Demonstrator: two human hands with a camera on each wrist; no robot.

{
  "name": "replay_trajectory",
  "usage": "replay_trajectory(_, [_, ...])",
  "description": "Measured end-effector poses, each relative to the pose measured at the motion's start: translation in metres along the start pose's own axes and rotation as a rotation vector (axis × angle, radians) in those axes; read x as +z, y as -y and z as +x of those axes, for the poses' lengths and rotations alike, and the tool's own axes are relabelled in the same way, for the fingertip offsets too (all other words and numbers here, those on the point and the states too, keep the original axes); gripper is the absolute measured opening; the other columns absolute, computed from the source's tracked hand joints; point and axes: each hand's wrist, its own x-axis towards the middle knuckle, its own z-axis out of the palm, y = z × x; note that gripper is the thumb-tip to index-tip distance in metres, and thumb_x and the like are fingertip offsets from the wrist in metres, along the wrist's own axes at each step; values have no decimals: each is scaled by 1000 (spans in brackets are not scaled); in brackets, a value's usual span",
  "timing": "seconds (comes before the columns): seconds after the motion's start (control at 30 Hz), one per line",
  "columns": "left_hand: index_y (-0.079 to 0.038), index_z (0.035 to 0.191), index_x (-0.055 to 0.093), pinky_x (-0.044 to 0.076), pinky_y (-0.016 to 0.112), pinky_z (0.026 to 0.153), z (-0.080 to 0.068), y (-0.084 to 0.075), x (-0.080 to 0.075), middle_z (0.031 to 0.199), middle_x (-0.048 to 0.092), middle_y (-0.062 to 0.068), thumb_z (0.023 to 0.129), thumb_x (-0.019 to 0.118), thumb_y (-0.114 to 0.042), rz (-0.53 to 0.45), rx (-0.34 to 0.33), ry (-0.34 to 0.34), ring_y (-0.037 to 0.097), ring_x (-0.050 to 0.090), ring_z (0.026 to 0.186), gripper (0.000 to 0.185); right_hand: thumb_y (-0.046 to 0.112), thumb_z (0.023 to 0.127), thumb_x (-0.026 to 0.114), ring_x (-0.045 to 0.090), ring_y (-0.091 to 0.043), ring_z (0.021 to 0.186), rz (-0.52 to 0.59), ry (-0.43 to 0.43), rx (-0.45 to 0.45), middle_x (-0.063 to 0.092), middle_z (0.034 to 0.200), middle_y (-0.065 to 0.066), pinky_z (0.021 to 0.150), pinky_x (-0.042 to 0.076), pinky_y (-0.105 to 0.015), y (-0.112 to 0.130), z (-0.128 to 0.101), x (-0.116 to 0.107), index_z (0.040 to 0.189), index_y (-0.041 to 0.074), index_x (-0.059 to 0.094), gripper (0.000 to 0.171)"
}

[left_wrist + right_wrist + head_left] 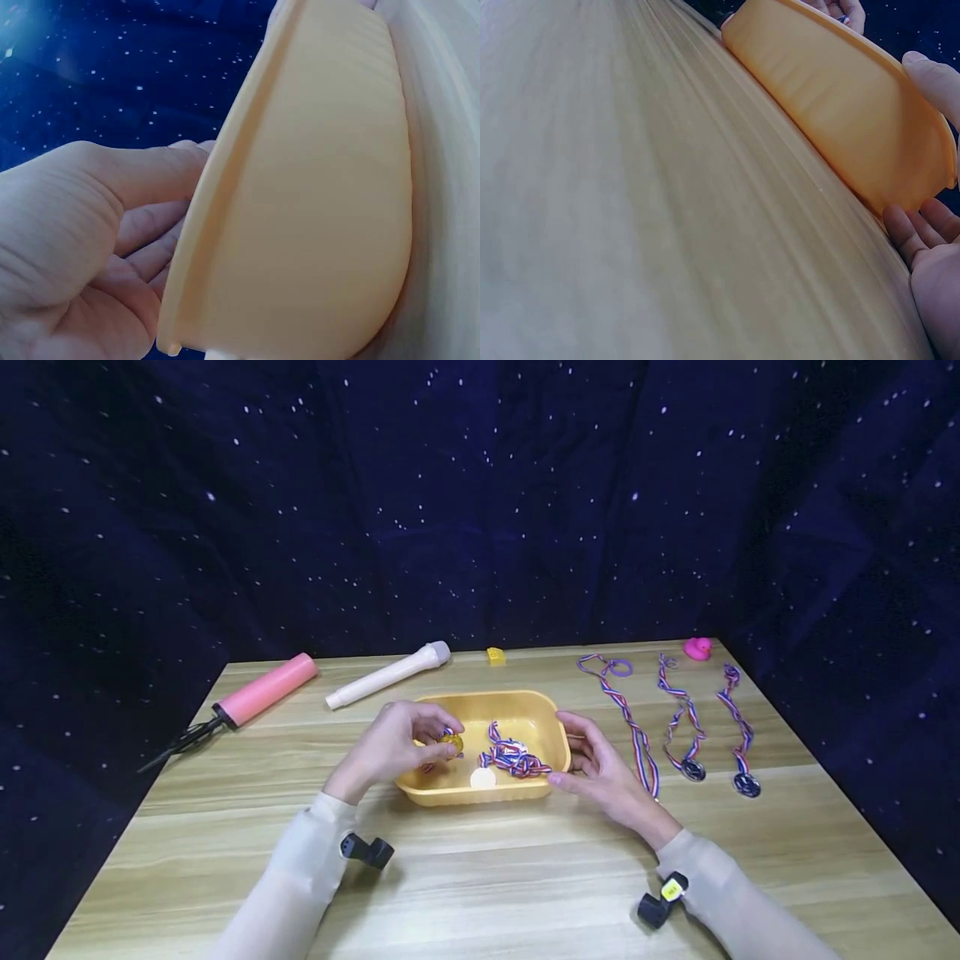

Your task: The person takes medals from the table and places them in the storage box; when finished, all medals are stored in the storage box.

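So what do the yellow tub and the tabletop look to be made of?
The tub looks like moulded plastic: smooth, matte yellow-orange, thin rolled rim, faint ridges on its wall in the left wrist view. The tabletop looks like pale wood or wood-look laminate, with streaky grain; which one is unclear.

Even bright overhead light, soft shadows, dark backdrop, wrist views blurred close-up, slight edge distortion

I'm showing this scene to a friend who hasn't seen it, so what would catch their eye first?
Most striking is the yellow tray at the table's middle, holding a tangle of red, white and blue ribbons. The left hand pinches a gold medal over the tray, while the right hand rests against its right end. Three more ribboned medals lie stretched out in a row to the right, and a pink pump lies at the far left.
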Motion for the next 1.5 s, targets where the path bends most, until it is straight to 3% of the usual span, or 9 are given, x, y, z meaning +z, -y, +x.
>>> replay_trajectory(0.13, [-10,110,82,67,31,80,2,0,4,92,81,-3,88,95,-6,12,-22,27,14,78,83,26,2,93,87,51,-44,145,-9,-9,12,47,162,-22,117,52,-26,2,-2,-1,170,10,37,93])
replay_trajectory(0.37, [-13,103,83,64,29,78,8,0,11,87,80,-6,81,101,-9,157,15,60,8,73,80,29,2,95,86,50,-45,145,-11,-8,9,46,163,-23,116,53,-26,1,-2,-3,171,10,36,91])
replay_trajectory(0.6, [1,107,80,66,27,78,8,-3,15,95,82,11,85,95,1,226,90,123,13,76,83,26,1,93,86,49,-46,145,1,-7,8,46,164,-24,115,54,-27,3,-2,-3,170,9,35,93])
replay_trajectory(0.7, [0,110,81,67,35,85,7,-3,15,100,83,12,87,94,-2,291,116,84,21,79,90,26,1,93,86,49,-45,145,-1,-6,11,46,164,-23,116,53,-27,3,-2,-2,170,9,36,93])
replay_trajectory(0.87, [-7,118,83,62,48,105,3,-3,7,118,83,5,91,93,-14,349,151,-87,29,77,115,29,1,94,86,50,-44,146,3,-4,15,46,165,-22,116,53,-27,3,-2,-2,171,10,36,92])
replay_trajectory(1.13, [-15,136,77,47,53,123,-11,9,-7,150,68,8,88,94,-25,230,134,-289,31,61,143,51,1,93,87,51,-43,145,6,-2,20,47,163,-22,116,53,-27,1,-1,1,170,10,37,93])
replay_trajectory(1.33, [-20,148,70,34,66,129,-25,29,-11,167,50,11,86,95,-25,100,76,-316,37,45,157,67,2,93,87,53,-43,144,-12,-1,26,48,165,-20,114,54,-27,2,0,2,171,13,38,93])
replay_trajectory(1.5, [-19,158,61,30,64,133,-37,43,-9,172,43,5,92,92,-19,-101,23,-307,32,38,161,73,3,94,88,53,-43,143,-31,-4,26,49,164,-19,114,55,-27,0,-1,1,171,14,39,92])
